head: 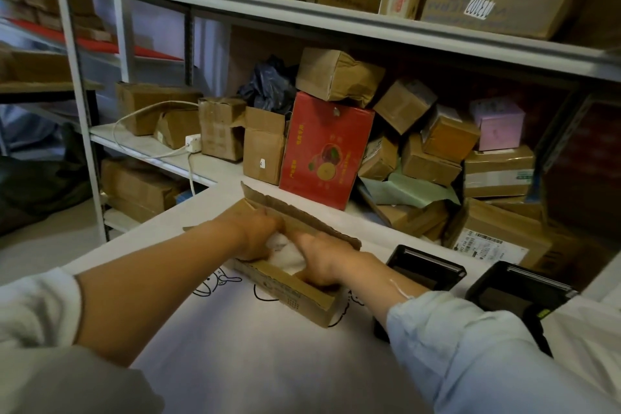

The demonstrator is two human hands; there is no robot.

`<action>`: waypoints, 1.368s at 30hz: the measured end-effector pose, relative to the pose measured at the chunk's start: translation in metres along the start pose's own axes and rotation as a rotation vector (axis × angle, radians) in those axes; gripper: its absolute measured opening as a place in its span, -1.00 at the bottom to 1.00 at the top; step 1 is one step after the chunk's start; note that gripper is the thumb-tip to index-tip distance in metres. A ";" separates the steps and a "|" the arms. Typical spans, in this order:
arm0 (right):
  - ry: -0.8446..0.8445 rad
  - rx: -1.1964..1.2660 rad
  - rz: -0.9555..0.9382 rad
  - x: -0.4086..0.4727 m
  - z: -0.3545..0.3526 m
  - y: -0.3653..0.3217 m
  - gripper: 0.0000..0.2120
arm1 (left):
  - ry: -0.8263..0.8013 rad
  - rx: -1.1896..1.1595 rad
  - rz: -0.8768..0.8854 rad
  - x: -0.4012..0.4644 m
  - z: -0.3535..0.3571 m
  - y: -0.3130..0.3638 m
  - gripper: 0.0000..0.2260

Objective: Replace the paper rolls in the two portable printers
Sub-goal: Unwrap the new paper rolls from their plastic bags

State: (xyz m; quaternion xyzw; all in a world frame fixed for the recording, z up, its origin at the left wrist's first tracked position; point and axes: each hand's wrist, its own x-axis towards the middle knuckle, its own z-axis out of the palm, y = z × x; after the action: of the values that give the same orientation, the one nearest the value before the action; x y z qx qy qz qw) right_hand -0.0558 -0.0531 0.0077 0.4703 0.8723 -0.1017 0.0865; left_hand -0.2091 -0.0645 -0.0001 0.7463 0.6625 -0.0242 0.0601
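- Cardboard box: open, flaps up, on the white table; white contents visible inside, type unclear.
- Left hand: inside the box, fingers on the white contents; exact grip hidden.
- Right hand: inside the box beside the left, fingers curled down into the contents.
- First printer: black, lid open, on the table just right of the box.
- Second printer: black, lid open, right of the first.
- Shelf: metal, crowded with brown parcels.
- Red carton: upright, fruit picture, behind the box.
- White cable: looped on the lower shelf.
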 end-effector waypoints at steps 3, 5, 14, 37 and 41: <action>0.098 -0.184 -0.087 -0.004 -0.002 -0.003 -0.41 | -0.001 0.051 -0.014 -0.002 0.000 0.003 -0.49; 0.065 -0.213 -0.116 -0.005 -0.004 -0.003 -0.43 | 0.006 0.055 -0.017 -0.003 -0.001 0.003 -0.51; 0.337 -0.455 -0.276 -0.004 -0.001 0.002 -0.47 | 0.320 0.103 0.244 -0.032 -0.032 -0.008 -0.68; -0.204 0.310 -0.108 -0.010 -0.029 0.017 -0.34 | 0.474 0.483 0.641 -0.057 -0.012 -0.010 -0.50; -0.180 0.104 -0.020 -0.010 -0.015 0.022 -0.12 | 0.424 0.461 0.591 -0.059 -0.015 -0.009 -0.55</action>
State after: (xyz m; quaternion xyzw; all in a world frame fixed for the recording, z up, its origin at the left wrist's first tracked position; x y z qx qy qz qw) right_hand -0.0325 -0.0452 0.0222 0.4543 0.8593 -0.1896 0.1388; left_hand -0.2256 -0.1195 0.0213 0.8863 0.3953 0.0006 -0.2415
